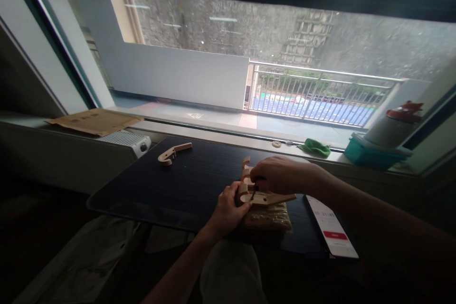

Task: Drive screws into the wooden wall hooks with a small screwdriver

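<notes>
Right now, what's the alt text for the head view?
The left hand grips a curved wooden piece on a shiny wrapped bundle, while the right hand holds a slim dark tool to it. A similar wooden piece lies farther left on the black table; a lit phone lies at right, a window beyond.

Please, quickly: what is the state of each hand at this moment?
Left hand: closed, holding the wooden hook.
Right hand: closed, holding a dark tool, tip at the hook.
</notes>
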Demonstrator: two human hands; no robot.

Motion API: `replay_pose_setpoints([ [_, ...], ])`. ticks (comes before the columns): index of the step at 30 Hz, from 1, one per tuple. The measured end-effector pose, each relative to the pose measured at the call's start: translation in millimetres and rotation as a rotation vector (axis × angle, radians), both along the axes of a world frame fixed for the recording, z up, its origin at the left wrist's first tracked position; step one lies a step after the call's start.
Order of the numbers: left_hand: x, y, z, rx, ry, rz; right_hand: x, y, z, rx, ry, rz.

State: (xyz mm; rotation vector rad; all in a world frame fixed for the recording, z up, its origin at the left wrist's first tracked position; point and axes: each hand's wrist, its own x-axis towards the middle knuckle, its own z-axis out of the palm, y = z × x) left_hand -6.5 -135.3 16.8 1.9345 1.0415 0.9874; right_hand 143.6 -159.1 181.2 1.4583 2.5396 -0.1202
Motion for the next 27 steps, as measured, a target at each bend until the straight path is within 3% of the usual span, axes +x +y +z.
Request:
replay_pose_setpoints([
  [7, 0.2, 1.0, -2.8, 0.013, -0.012, -0.005, 4.8, 5.1, -13.5, 0.041, 0.010, -0.067],
  [16, 0.0, 0.3, -2.4, 0.012, -0.012, 0.006, 3.3, 2.7, 0.3, -0.049, 0.058, -0.033],
  [20, 0.3, 1.6, -4.4, 0.002, -0.012, 0.010, 6.0, 6.1, -5.6, -0.037, 0.088, -0.003],
  [27, 0.0, 1.0, -4.2, 0.007, 0.008, -0.007, 6.0, 5.7, -12.2, 0.042, 0.072, -0.075],
])
